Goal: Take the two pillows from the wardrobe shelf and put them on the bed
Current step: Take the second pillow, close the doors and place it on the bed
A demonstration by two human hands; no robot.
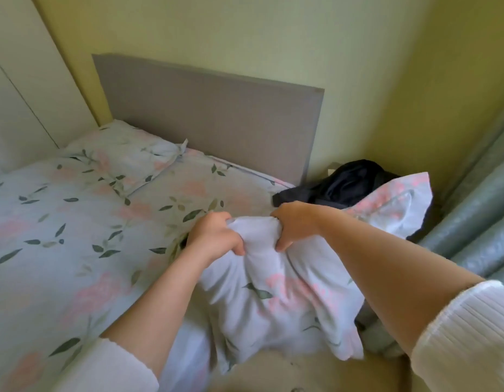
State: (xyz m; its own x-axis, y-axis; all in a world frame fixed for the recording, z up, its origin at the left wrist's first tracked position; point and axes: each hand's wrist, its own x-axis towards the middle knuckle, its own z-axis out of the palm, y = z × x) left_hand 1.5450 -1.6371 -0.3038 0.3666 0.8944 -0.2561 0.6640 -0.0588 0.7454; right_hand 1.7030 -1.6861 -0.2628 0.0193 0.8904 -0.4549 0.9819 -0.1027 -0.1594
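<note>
At bed's edge [75,222]: gripping second pillow [273,292] with left hand [217,236] and right hand [294,224] clenched; first pillow [123,157] already lying by headboard [211,117].

Home bedroom: bed [75,222], headboard [211,120], pillow [123,159].

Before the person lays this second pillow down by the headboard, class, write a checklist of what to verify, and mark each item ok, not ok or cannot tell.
1. Left hand grips the held pillow: ok, fist closed on bunched fabric.
2. Right hand grips it too: ok.
3. First pillow already on the bed: ok, at the left by the headboard.
4. Free spot to the right of it: ok, bare sheet shows there.
5. Dark bag clear of that spot: ok, it sits beyond the bed's right corner.
6. Held pillow's lower end free of snags: cannot tell, it hangs partly out of sight.
</note>
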